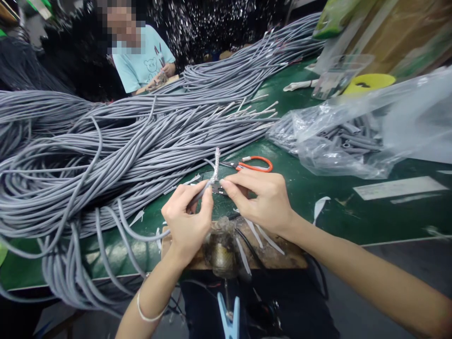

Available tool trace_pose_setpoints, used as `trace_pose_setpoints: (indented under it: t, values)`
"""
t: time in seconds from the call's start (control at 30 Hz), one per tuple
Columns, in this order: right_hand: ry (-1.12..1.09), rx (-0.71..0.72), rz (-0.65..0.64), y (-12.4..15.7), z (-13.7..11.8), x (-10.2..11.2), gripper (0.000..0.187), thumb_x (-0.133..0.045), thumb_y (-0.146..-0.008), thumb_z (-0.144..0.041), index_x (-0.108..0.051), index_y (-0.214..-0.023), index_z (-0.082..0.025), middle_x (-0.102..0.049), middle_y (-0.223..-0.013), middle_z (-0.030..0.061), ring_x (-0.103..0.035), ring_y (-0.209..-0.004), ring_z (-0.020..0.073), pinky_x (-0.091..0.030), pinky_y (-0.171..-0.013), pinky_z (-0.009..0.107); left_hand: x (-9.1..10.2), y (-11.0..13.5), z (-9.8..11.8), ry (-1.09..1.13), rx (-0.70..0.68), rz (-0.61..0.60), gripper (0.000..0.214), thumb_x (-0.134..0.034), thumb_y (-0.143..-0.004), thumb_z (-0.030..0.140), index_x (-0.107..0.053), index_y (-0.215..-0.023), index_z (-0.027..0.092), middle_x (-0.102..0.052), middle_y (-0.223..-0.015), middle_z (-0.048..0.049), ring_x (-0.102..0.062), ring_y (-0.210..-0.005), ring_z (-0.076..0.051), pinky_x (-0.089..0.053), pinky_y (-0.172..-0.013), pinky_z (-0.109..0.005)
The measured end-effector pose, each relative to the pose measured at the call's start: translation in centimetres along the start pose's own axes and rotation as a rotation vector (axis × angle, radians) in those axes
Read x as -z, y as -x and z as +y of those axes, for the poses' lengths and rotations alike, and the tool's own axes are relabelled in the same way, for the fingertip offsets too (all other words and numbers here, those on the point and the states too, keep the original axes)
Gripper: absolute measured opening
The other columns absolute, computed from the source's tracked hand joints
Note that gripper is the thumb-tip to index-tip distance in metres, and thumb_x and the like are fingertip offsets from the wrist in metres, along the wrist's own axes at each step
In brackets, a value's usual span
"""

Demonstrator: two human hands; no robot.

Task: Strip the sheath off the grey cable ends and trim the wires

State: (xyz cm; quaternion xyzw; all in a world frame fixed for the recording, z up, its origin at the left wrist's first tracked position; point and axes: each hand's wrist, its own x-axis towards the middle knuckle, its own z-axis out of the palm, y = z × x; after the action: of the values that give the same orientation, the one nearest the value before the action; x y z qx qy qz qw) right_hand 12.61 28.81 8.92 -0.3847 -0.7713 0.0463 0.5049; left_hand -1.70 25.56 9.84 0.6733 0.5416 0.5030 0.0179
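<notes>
A grey cable [201,194] runs through my left hand [189,214], pinched between thumb and forefinger. Its stripped end shows a silvery braided shield [216,165] pointing up and away from me. Close beside that end, my right hand [259,197] has its thumb and fingers pressed together; what lies between them is hidden. Just under the fingertips of both hands is a small dark metal piece [218,187], partly covered. Beyond my right hand lies a cutting tool with orange handles [261,164], its jaws towards the left.
Heaps of long grey cables [116,136] cover the left and back of the green table [303,188]. A clear plastic bag [328,136] of short grey tubes lies right. A wooden board [282,252] and blue clip [229,318] are nearest me. A co-worker [144,61] sits across.
</notes>
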Motion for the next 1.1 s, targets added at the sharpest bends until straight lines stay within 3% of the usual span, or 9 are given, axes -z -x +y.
trace_pose_setpoints:
  t: [0.3, 0.53, 0.73, 0.9, 0.97, 1.03, 1.1]
  values:
    - [0.007, 0.016, -0.01, 0.0, 0.1, 0.0, 0.026, -0.052, -0.086, -0.022, -0.065, -0.065, -0.015, -0.053, -0.05, -0.0023, -0.041, -0.043, 0.0064, -0.034, -0.049, 0.02, -0.1, 0.0, 0.0, 0.013, -0.033, 0.005, 0.01, -0.062, -0.078, 0.014, -0.069, -0.085, 0.014, -0.054, -0.059, 0.0034, -0.037, -0.046, -0.005, -0.035, -0.045, -0.019]
    - [-0.224, -0.171, -0.128, -0.1, -0.3, 0.0, 0.028, -0.051, -0.085, -0.019, -0.061, -0.06, -0.014, -0.05, -0.048, -0.0031, -0.038, -0.043, 0.0058, -0.031, -0.043, 0.018, -0.2, 0.1, 0.0, -0.066, -0.131, 0.003, 0.014, -0.062, -0.077, 0.012, -0.071, -0.087, 0.014, -0.058, -0.061, 0.0017, -0.042, -0.047, -0.005, -0.036, -0.045, -0.019]
    - [-0.064, 0.09, 0.033, 0.4, 0.0, -0.6, 0.022, -0.053, -0.084, -0.017, -0.065, -0.066, -0.013, -0.054, -0.051, -0.0014, -0.042, -0.044, 0.0066, -0.034, -0.047, 0.02, -0.2, 0.0, 0.1, -0.097, -0.099, -0.004, 0.012, -0.061, -0.077, 0.013, -0.071, -0.083, 0.013, -0.056, -0.057, 0.002, -0.044, -0.044, -0.005, -0.034, -0.042, -0.018]
    - [-0.094, -0.002, -0.022, 0.2, -0.2, -0.7, 0.023, -0.053, -0.085, -0.016, -0.062, -0.063, -0.014, -0.053, -0.049, -0.0022, -0.041, -0.041, 0.0061, -0.033, -0.044, 0.019, -0.2, 0.4, -0.5, -0.139, -0.206, 0.001, 0.013, -0.06, -0.077, 0.014, -0.071, -0.084, 0.012, -0.057, -0.057, 0.0007, -0.047, -0.047, -0.007, -0.038, -0.047, -0.019]
    - [-0.098, 0.088, -0.008, 0.4, -0.8, -0.6, 0.025, -0.052, -0.085, -0.017, -0.062, -0.063, -0.014, -0.052, -0.048, -0.002, -0.041, -0.042, 0.0066, -0.034, -0.045, 0.019, -0.2, 0.2, -1.0, -0.153, -0.139, -0.027, 0.014, -0.06, -0.077, 0.015, -0.072, -0.082, 0.013, -0.058, -0.057, 0.0004, -0.049, -0.047, -0.007, -0.038, -0.048, -0.019]
    - [-0.132, 0.266, -0.013, 0.5, -1.4, -0.6, 0.027, -0.051, -0.086, -0.02, -0.063, -0.063, -0.015, -0.052, -0.048, -0.0017, -0.042, -0.043, 0.0071, -0.034, -0.046, 0.02, -0.1, -0.3, -1.6, -0.148, 0.018, -0.075, 0.013, -0.06, -0.075, 0.016, -0.073, -0.077, 0.014, -0.059, -0.055, 0.0002, -0.051, -0.047, -0.008, -0.04, -0.049, -0.02]
    - [-0.155, 0.313, -0.021, 0.6, -1.7, -0.6, 0.028, -0.05, -0.087, -0.022, -0.062, -0.062, -0.015, -0.053, -0.048, -0.002, -0.042, -0.043, 0.0068, -0.034, -0.047, 0.019, -0.1, -0.8, -1.9, -0.047, 0.179, -0.11, 0.013, -0.061, -0.073, 0.02, -0.073, -0.073, 0.015, -0.064, -0.058, -0.0014, -0.056, -0.051, -0.011, -0.043, -0.052, -0.022]
